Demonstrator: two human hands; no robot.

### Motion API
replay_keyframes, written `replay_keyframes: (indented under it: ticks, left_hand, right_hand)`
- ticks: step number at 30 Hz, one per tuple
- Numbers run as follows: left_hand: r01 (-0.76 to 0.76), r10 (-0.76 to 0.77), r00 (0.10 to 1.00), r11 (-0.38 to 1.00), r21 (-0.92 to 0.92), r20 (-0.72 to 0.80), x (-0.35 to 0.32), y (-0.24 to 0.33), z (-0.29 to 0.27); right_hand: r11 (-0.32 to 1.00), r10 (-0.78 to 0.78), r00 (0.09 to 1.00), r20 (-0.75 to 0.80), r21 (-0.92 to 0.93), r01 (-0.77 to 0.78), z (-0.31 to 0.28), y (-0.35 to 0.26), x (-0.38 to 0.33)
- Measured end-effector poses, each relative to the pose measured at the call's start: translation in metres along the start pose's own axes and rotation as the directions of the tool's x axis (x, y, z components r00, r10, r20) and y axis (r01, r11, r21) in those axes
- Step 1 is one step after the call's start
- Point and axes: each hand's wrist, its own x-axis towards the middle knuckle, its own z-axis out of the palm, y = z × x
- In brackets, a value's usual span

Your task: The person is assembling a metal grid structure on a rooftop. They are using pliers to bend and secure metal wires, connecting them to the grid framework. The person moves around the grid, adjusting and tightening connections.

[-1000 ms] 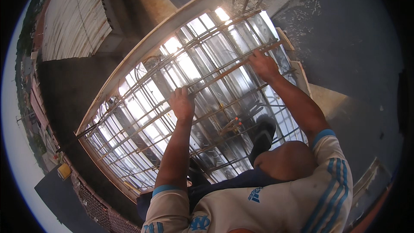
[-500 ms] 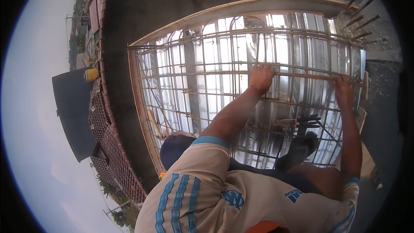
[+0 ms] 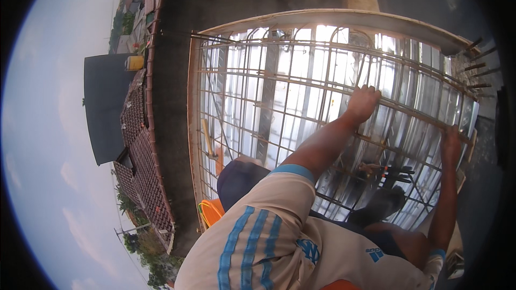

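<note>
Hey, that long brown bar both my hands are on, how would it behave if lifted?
The bar would probably flex a little, being long and thin. Its rusty-looking surface suggests metal, perhaps heavy for its thickness, and likely not very slippery.

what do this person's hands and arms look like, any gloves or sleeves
The left grip and right grip wear no gloves, and the forearms are uncovered. The cream shirt has short sleeves with light blue cuffs. Three blue stripes cross the left shoulder.
</note>
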Motion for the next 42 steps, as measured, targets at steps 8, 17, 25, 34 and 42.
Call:
replay_keyframes:
  ticks: [8,17,25,34,42]
  left_hand:
    - [0.001,-0.008,0.997,0.997,0.081,0.08,0.005,0.002,-0.013]
    - [0.008,-0.021,0.99,0.996,0.093,0.137,0.015,0.004,-0.014]
    - [0.069,-0.094,0.97,0.991,0.117,0.224,0.018,0.009,-0.019]
    - [0.205,0.071,0.873,0.844,-0.496,0.482,0.039,0.119,-0.068]
    - [0.209,0.117,0.798,0.867,-0.453,0.592,0.037,0.133,-0.054]
  right_hand:
    - [0.993,0.114,0.983,0.146,0.014,-0.118,-0.004,-0.007,-0.003]
    - [0.973,0.227,0.966,0.123,0.014,-0.231,-0.006,-0.013,0.002]
    - [0.895,0.289,0.761,0.581,0.117,-0.43,-0.073,-0.079,0.002]
    - [0.888,0.053,0.723,0.689,0.299,-0.35,-0.075,-0.105,-0.064]
    - [0.783,0.153,0.685,0.713,0.335,-0.524,-0.071,-0.107,-0.074]
